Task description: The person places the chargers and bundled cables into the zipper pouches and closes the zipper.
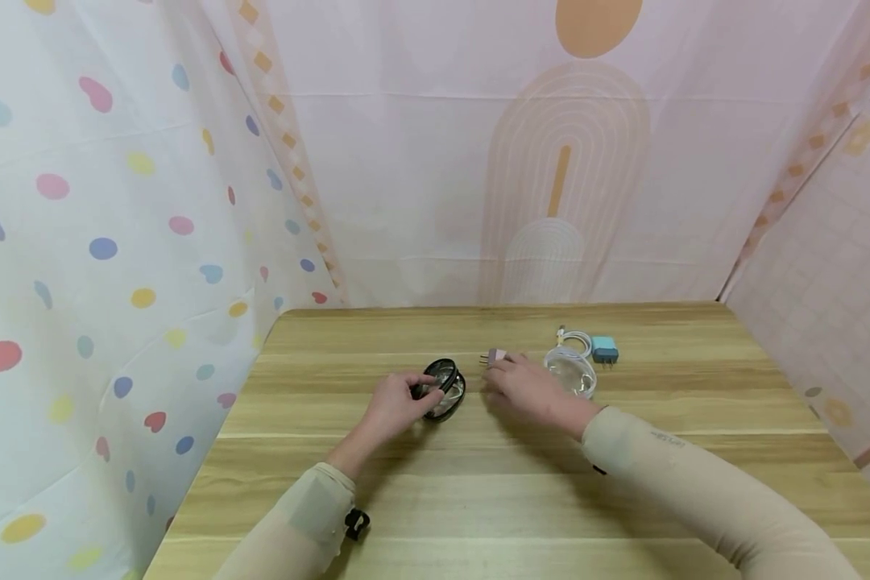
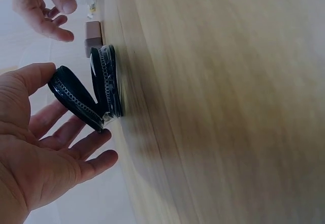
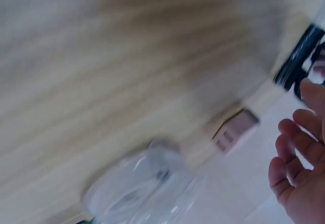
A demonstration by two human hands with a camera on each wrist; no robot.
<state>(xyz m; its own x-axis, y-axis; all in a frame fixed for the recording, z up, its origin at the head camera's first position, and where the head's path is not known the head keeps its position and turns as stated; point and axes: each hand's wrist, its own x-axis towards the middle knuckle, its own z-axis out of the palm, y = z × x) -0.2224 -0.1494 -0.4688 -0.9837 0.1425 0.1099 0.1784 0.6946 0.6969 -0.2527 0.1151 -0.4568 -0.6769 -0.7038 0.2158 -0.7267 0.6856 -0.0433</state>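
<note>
My left hand (image 1: pixel 399 403) grips the raised lid of a small round zip case (image 1: pixel 445 403) with black rims and clear panels. Thumb and fingers hold the lid's edge, and in the left wrist view the case (image 2: pixel 107 82) stands partly open, its lower half on the table. Over the table to its right, my right hand (image 1: pixel 525 388) has loosely bent fingers and holds nothing visible. Just beyond them lies a pinkish charger plug (image 1: pixel 496 356), prongs pointing left. The right wrist view shows this charger plug (image 3: pixel 236 130) apart from the right hand (image 3: pixel 304 168).
Right of the right hand lies a round clear case with a white rim (image 1: pixel 583 379). Behind it are a coiled white cable (image 1: pixel 578 337) and a teal charger plug (image 1: pixel 605 350). Patterned curtains (image 1: pixel 406 201) hang behind the wooden table (image 1: pixel 435 499).
</note>
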